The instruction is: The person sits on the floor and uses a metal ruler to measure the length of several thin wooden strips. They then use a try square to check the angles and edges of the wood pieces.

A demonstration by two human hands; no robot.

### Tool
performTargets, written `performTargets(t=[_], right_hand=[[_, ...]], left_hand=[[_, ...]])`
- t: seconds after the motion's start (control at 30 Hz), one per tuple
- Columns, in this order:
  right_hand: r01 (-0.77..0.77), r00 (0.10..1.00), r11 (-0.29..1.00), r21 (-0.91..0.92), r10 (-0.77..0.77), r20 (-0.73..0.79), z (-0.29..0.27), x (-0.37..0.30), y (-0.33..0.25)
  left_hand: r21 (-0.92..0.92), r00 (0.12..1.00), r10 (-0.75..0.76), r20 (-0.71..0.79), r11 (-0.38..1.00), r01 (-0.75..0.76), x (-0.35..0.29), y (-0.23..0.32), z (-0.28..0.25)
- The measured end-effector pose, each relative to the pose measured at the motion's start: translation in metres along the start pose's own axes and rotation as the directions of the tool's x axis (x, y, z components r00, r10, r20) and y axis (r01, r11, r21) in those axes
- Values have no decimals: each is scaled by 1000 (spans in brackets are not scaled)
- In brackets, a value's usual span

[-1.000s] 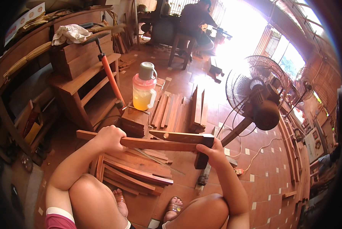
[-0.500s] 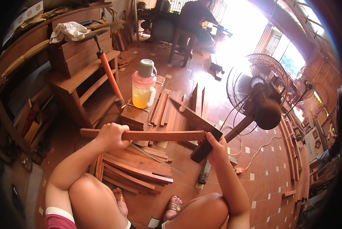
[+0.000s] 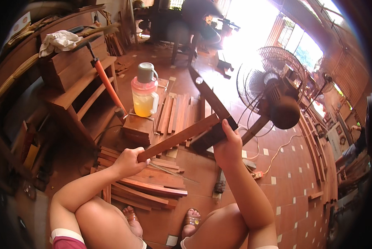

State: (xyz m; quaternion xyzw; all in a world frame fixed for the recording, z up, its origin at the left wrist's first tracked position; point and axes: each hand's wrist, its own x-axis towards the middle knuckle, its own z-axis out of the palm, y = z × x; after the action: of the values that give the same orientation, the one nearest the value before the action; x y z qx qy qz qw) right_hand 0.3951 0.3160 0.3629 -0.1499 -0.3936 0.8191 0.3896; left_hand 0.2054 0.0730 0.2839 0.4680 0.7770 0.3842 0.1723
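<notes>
My left hand (image 3: 130, 162) is closed around the near end of a reddish-brown wooden strip (image 3: 175, 140), which slants up and away to the right. My right hand (image 3: 228, 147) grips the dark, thick stock of a try square (image 3: 211, 96), thumb on top. The square's long blade, with a hole close to its tip, points up and left. The strip's far end lies against the square where blade and stock meet. Beneath the hands, a pile of wooden strips (image 3: 152, 178) rests on the floor, with a metal ruler (image 3: 169, 171) lying across it.
A jug of yellow drink (image 3: 143, 99) stands on a wooden block ahead, beside more cut strips (image 3: 175, 114). To the right is a standing fan (image 3: 273, 89); a cable runs to an orange power socket (image 3: 258, 174). A wooden cabinet (image 3: 82, 89) stands left. People work farther off.
The strip has swung from nearly level to a slant, its left end now down at my left hand. The square has turned with it, blade more upright. My left hand has dropped slightly.
</notes>
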Motion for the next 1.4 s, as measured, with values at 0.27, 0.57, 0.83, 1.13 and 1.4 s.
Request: performTargets(t=[0.27, 0.57, 0.83, 1.13, 1.4], right_hand=[[-155, 967, 987, -33, 159, 200, -36, 11, 6], [-122, 941, 980, -155, 164, 296, -52, 13, 7], [-115, 955, 984, -133, 147, 259, -46, 4, 0], [-113, 961, 987, -114, 137, 239, -50, 4, 3], [-120, 961, 988, -95, 140, 240, -49, 4, 1]], left_hand=[[20, 998, -48, 39, 999, 47, -1, 0, 6], [94, 1000, 0, 16, 996, -1, 0, -9, -3], [240, 993, 113, -41, 966, -100, 2, -12, -9], [246, 992, 118, -53, 964, -101, 0, -5, -8], [220, 994, 96, -43, 972, -84, 1, -2, -8]])
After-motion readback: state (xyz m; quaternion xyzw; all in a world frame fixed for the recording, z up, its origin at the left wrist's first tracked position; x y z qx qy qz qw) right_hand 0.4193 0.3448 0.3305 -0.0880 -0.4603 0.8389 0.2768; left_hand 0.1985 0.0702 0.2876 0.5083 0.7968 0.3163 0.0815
